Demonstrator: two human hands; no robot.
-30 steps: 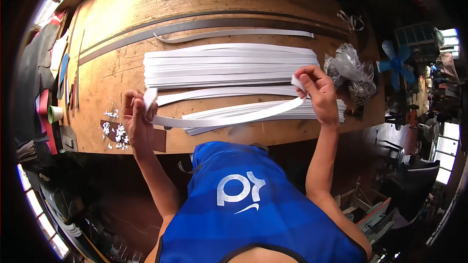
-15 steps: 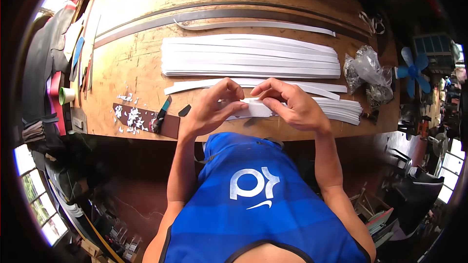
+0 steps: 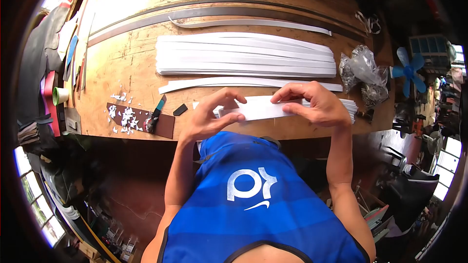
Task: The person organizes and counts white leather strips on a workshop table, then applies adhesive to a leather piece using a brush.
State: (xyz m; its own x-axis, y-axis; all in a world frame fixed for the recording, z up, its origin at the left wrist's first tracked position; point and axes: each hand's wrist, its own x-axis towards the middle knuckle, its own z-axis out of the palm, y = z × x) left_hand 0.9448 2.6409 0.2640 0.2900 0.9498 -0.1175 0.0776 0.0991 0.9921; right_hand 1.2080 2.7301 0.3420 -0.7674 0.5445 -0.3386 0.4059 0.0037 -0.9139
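Observation:
Near the front edge of the table lies a bundle of white flat strips (image 3: 263,108), with a broad white face showing between my hands. My left hand (image 3: 209,113) curls around its left part, thumb on the near edge and fingertips on the far edge. Further right, my right hand (image 3: 317,106) grips the bundle the same way, with thumb and fingers on opposite edges. Fanned strip ends (image 3: 350,110) stick out beyond the right hand. Just behind my hands is a loose white strip (image 3: 195,84), and past it a larger stack of white strips (image 3: 243,56).
A cutter knife (image 3: 156,114) rests on a brown board (image 3: 165,125) with white scraps (image 3: 127,119) at left, beside a small black block (image 3: 180,109). Another white strip (image 3: 253,22) lies at the back. Crumpled clear plastic (image 3: 364,70) sits at right, before a blue fan (image 3: 408,71).
My hands have moved apart, the right one going right along the bundle, and more of its white face shows. One of the strips behind my hands is no longer seen separately.

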